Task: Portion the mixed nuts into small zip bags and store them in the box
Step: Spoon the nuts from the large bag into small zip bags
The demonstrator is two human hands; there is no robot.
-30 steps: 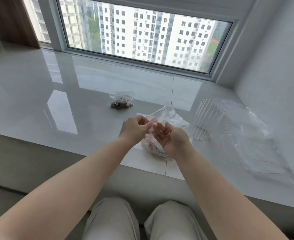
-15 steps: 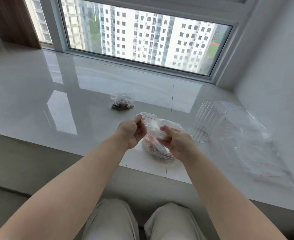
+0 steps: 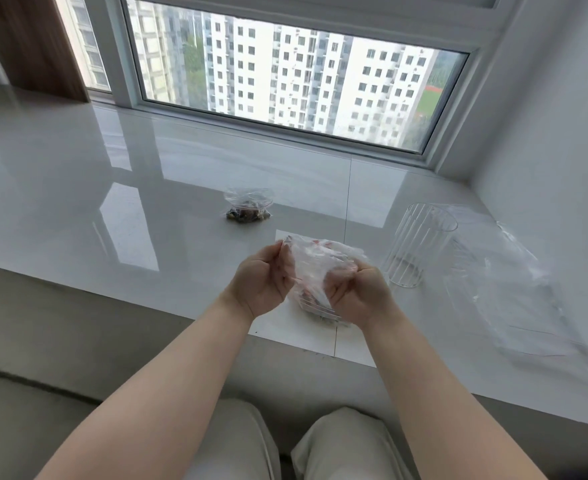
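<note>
A small clear zip bag [image 3: 315,263] with red markings is held up between my two hands over the near edge of the white sill. My left hand [image 3: 263,280] pinches its left top corner. My right hand [image 3: 356,294] grips its right side with curled fingers. Below my hands lies a bundle of clear bags [image 3: 320,311] on a white sheet of paper [image 3: 306,336]; whether the bundle holds nuts is unclear. A filled zip bag of mixed nuts [image 3: 248,209] sits farther back on the sill.
A clear ribbed plastic cup [image 3: 415,249] stands right of my hands. A large clear plastic bag [image 3: 514,292] lies flat at the far right by the wall. The glossy sill [image 3: 112,188] ends at a window behind. My knees show below.
My hands came together, took a small zip bag from the pile and lifted it. Both hands now hold the bag spread between them, slightly higher than half a second ago.
</note>
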